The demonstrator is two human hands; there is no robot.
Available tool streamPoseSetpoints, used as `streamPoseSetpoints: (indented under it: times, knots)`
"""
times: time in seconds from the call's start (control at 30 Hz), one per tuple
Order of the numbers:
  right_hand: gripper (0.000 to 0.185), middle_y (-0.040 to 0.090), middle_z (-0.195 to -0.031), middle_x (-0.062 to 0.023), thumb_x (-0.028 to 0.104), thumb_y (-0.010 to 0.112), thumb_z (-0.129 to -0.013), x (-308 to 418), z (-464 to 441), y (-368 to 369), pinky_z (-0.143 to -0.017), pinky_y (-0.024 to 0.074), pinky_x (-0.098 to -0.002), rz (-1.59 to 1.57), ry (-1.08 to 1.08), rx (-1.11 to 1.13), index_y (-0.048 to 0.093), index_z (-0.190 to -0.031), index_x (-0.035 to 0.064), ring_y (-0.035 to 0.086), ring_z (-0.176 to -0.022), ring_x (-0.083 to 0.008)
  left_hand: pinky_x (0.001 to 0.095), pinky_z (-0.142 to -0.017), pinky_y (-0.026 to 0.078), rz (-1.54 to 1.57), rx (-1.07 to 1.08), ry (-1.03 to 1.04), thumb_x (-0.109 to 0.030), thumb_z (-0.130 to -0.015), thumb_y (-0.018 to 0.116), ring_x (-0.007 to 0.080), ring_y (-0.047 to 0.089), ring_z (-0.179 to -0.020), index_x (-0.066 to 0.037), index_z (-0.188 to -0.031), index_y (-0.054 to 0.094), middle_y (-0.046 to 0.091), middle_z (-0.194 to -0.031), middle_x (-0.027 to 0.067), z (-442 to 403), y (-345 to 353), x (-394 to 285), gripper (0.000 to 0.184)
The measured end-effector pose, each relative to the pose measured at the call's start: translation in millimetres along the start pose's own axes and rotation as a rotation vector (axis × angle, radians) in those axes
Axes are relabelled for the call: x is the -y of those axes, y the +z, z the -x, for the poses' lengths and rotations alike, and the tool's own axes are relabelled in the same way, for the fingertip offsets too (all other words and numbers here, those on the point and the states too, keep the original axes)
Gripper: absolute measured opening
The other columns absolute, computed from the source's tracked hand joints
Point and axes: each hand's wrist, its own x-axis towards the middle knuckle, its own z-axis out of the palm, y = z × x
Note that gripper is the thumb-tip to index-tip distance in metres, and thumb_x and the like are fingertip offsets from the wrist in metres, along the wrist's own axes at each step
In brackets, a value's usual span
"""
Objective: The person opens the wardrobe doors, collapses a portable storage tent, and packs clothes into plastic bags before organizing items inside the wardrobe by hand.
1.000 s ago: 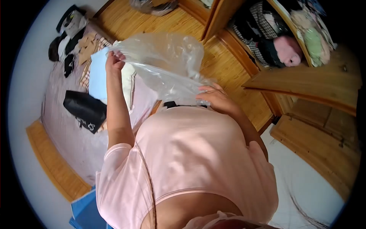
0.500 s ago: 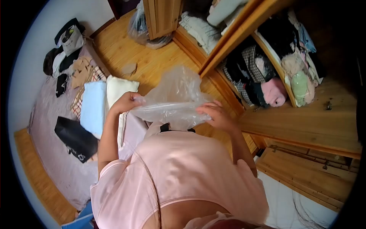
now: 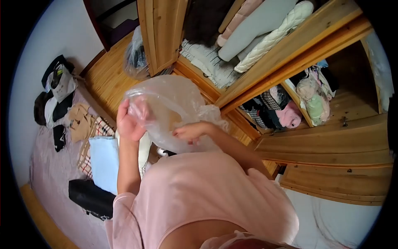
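Note:
A clear plastic bag (image 3: 176,93) is spread out in front of my chest, puffed and wrinkled. My left hand (image 3: 132,121) is raised at the bag's left edge, and some of its fingers show pink through the film. My right hand (image 3: 192,132) lies lower, against the near side of the bag, with its fingers curled on the film. Just left of my left forearm a folded light blue cloth (image 3: 103,159) lies on the bed, with a white folded cloth (image 3: 144,153) beside it, partly hidden by my arm.
On the bed (image 3: 54,174) lie a black bag (image 3: 89,197), a checked cloth (image 3: 101,128) and several garments. To the right stands an open wooden wardrobe (image 3: 290,62) with bedding and wrapped clothes inside. A filled plastic bag (image 3: 136,58) sits on the floor by its door.
The bag has gone from stretched flat between both hands to puffed open. My left hand has turned upward, and my right hand has moved left across the bag. The view has shifted toward the wardrobe.

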Motion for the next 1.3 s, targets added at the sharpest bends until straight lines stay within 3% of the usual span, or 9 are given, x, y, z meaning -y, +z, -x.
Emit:
streamPoseSetpoints:
  times: [0.23,0.33,0.47,0.67,0.73,0.87,1.1,1.27,1.3]
  knots:
    - [0.057,0.058,-0.111,-0.0082,0.051,0.051,-0.082,-66.2,-100.2,-161.5,-0.072,0.0474,-0.0303,-0.093,-0.325,-0.055,0.052,-0.12,0.0086,0.055,-0.095,-0.0152,0.0222,-0.064,0.04,-0.771,-0.066,0.149,-0.029,-0.077,0.06,0.0086,0.049,-0.077,-0.002,-0.13,0.037,0.053,-0.106,0.0014,6.7,-22.2,-39.6,0.063]
    - [0.064,0.045,-0.127,-0.0144,0.042,0.064,-0.077,20.7,-40.3,-199.8,-0.101,0.0296,-0.0355,0.1,-0.32,-0.143,0.043,-0.129,0.0114,0.041,-0.118,-0.023,0.0174,-0.067,0.037,-1.318,-0.1,0.22,-0.028,-0.075,0.064,0.0059,0.047,-0.082,-0.002,-0.128,0.039,0.049,-0.116,0.003,18.3,-40.0,-48.2,0.064]
    - [0.07,0.04,-0.131,-0.0142,0.04,0.064,-0.076,49.6,-73.0,-265.2,-0.099,0.0329,-0.0377,0.427,-0.412,-0.796,0.037,-0.132,0.0093,0.037,-0.122,-0.0278,0.0173,-0.051,0.031,-1.087,-0.133,-0.283,-0.04,-0.08,0.062,0.0036,0.043,-0.058,-0.003,-0.124,0.045,0.054,-0.072,-0.0047,25.5,-73.3,-55.1,0.06]
    - [0.061,0.047,-0.123,-0.018,0.045,0.059,-0.077,56.4,-182.0,-224.0,-0.091,0.0382,-0.0394,0.349,-0.618,-0.939,0.047,-0.12,0.0043,0.047,-0.111,-0.0336,0.0209,-0.043,0.029,-0.315,-0.421,0.265,-0.046,-0.092,0.032,0.0074,0.034,-0.041,-0.019,-0.134,0.032,0.039,-0.051,-0.0027,-37.8,-78.7,-46.2,0.049]
    - [0.058,0.046,-0.125,-0.0169,0.047,0.055,-0.079,30.5,-189.8,-190.3,-0.09,0.0387,-0.0391,0.462,-0.531,-0.94,0.048,-0.119,0.0053,0.047,-0.11,-0.0335,0.0199,-0.045,0.029,-0.243,-0.433,0.4,-0.045,-0.092,0.033,0.0066,0.033,-0.043,-0.022,-0.138,0.023,0.037,-0.051,-0.0033,-59.7,-89.4,-57.8,0.052]
    - [0.061,0.049,-0.124,-0.0143,0.06,0.042,-0.081,-27.7,-213.2,-158.3,-0.094,0.0342,-0.0406,0.54,-0.117,0.191,0.052,-0.117,0.0114,0.045,-0.114,-0.033,0.0204,-0.05,0.033,-0.323,-0.542,0.316,-0.045,-0.09,0.041,0.0057,0.036,-0.054,-0.027,-0.134,0.031,0.039,-0.061,-0.0051,-100.4,-158.8,-81.4,0.049]
    - [0.051,0.053,-0.119,-0.0125,0.045,0.039,-0.089,-230.0,-260.3,-121.2,-0.09,0.0389,-0.037,0.602,-0.111,-0.295,0.043,-0.128,0.0128,0.051,-0.107,-0.0285,0.0249,-0.054,0.037,-0.237,-0.488,0.254,-0.049,-0.088,0.041,0.0097,0.043,-0.058,-0.022,-0.126,0.039,0.047,-0.07,-0.0008,-153.0,-235.1,-92.2,0.047]
    - [0.041,0.06,-0.092,-0.0097,0.04,0.047,-0.088,-223.4,-212.4,-175.8,-0.076,0.0453,-0.0315,-0.274,0.283,-0.309,0.057,-0.106,0.0051,0.056,-0.083,-0.0194,0.0249,-0.056,0.038,-0.079,-0.554,0.081,-0.054,-0.086,0.042,0.0102,0.044,-0.059,-0.007,-0.085,0.049,0.047,-0.067,-0.0003,-205.9,-257.3,-78.3,0.047]
    - [0.038,0.06,-0.085,-0.0081,0.039,0.05,-0.087,-263.7,-226.5,-189.3,-0.071,0.0461,-0.0298,-0.396,0.225,-0.359,0.059,-0.099,0.0045,0.056,-0.076,-0.0175,0.024,-0.054,0.038,-0.094,-0.58,0.025,-0.052,-0.087,0.039,0.0091,0.044,-0.058,-0.017,-0.11,0.038,0.048,-0.068,-0.0003,-215.3,-262.2,-66.9,0.042]
